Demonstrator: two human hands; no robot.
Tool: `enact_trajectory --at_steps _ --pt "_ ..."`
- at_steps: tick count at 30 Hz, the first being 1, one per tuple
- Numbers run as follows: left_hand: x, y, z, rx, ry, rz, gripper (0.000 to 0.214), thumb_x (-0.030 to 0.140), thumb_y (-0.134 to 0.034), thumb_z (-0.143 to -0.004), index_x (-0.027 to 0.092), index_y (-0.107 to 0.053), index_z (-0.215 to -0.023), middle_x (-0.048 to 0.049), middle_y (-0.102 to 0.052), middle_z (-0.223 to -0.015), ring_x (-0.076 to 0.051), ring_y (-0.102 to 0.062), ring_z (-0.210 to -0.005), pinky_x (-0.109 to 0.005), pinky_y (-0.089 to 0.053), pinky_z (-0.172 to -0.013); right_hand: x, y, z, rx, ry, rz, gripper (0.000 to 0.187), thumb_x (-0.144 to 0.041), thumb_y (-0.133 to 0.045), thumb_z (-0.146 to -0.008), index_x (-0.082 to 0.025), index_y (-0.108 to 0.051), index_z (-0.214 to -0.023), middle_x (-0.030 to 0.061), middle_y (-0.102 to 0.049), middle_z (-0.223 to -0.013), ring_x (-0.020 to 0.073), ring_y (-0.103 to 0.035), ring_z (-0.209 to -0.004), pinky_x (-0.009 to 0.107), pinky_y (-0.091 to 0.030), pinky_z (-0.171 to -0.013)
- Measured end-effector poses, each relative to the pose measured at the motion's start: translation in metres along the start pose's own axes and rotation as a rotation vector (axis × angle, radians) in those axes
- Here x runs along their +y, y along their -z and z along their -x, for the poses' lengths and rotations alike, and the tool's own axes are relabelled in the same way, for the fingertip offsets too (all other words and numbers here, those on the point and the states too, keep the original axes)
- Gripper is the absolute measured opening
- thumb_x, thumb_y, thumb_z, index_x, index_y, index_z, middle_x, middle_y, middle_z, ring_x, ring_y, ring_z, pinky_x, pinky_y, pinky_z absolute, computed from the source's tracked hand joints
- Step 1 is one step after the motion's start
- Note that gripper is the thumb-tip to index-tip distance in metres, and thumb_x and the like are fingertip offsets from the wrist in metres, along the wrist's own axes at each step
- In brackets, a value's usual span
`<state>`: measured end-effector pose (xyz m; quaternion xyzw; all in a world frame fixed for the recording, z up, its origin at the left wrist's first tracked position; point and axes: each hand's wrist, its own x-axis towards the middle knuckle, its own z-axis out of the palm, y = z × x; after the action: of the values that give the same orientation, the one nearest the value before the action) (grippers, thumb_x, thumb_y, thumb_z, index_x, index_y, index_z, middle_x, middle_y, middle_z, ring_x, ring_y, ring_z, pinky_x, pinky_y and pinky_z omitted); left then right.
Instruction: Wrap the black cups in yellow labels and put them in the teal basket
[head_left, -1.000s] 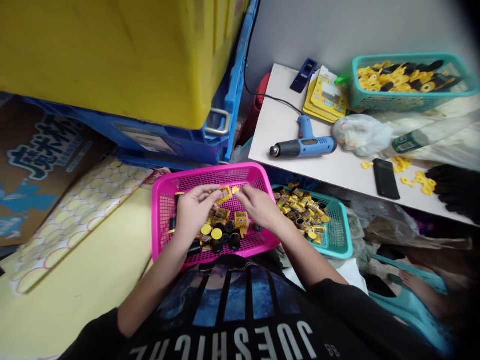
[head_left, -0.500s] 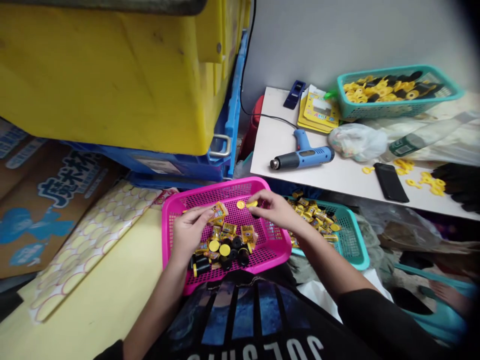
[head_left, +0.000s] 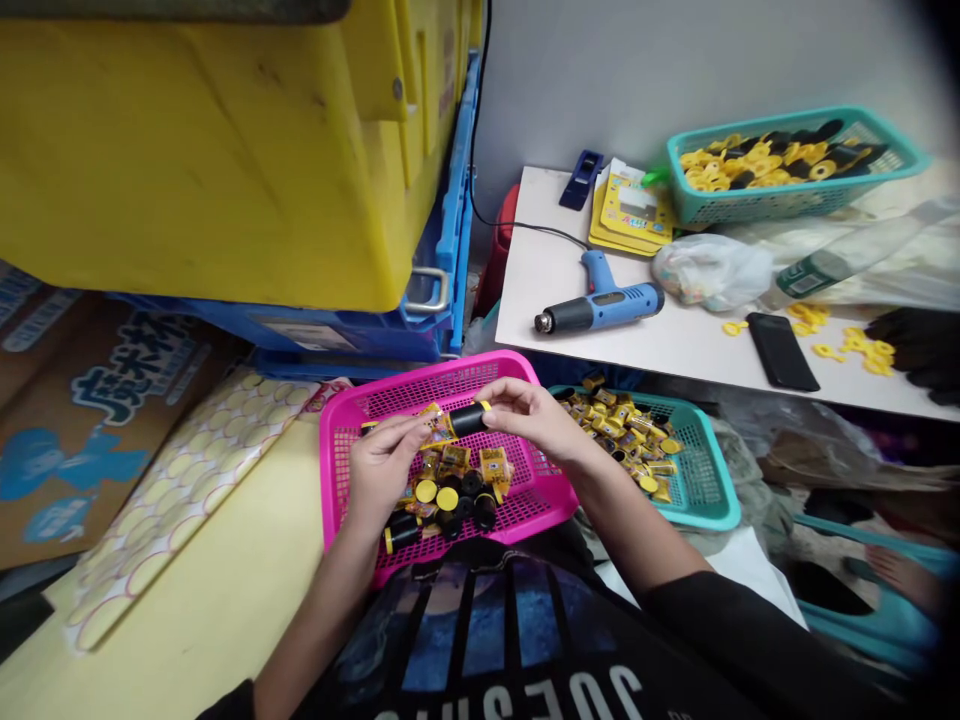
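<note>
Over the pink basket point(head_left: 551, 500), my left hand point(head_left: 386, 455) pinches a yellow printed sleeve point(head_left: 441, 428). Opposite it, my right hand point(head_left: 523, 412) grips the yellow-capped end of a small black bottle point(head_left: 469, 420). The bottle lies nearly level, its far end touching or just inside the mouth of the sleeve; which of these I cannot tell. Below my hands, black bottles with yellow caps point(head_left: 448, 499) and loose yellow sleeves point(head_left: 495, 468) lie heaped in the basket.
A teal basket point(head_left: 716, 480) of yellow-wrapped pieces stands right of the pink one. On the white table point(head_left: 517, 300) are a blue heat gun point(head_left: 607, 308), a phone point(head_left: 781, 352) and another teal basket point(head_left: 795, 205). Stacked yellow point(head_left: 225, 170) and blue crates rise at left.
My right hand has moved left, bringing the black bottle up against the sleeve. My left hand still holds the sleeve in about the same place. The view has shifted slightly.
</note>
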<state>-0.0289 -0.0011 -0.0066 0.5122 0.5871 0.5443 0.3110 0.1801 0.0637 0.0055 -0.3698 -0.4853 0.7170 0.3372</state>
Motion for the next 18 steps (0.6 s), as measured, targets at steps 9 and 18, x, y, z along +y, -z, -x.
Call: enact_trajectory --at_steps 9,18 --pt "0.01 -0.005 0.001 -0.153 0.217 0.089 0.031 0.041 -0.074 -0.073 0.018 -0.076 -0.094 -0.0085 -0.078 -0.097 -0.021 -0.073 -0.083 -0.036 -0.06 -0.076 0.009 -0.005 0.002 0.0 0.074 0.023 0.033 -0.029 -0.082 -0.067 -0.019 -0.066 -0.094 -0.0018 -0.066 -0.079 0.0096 -0.061 -0.07 0.026 -0.05 -0.07" --pt "0.021 -0.01 0.011 -0.225 0.296 0.198 0.036 0.033 -0.081 -0.065 0.018 -0.072 -0.096 -0.0078 -0.076 -0.099 -0.024 -0.071 -0.094 -0.039 -0.057 -0.087 0.033 -0.034 0.008 0.044 0.047 -0.205 0.037 -0.048 -0.079 -0.069 -0.022 -0.068 -0.095 0.0038 -0.069 -0.1 0.0168 -0.063 -0.09 0.033 -0.051 -0.084"
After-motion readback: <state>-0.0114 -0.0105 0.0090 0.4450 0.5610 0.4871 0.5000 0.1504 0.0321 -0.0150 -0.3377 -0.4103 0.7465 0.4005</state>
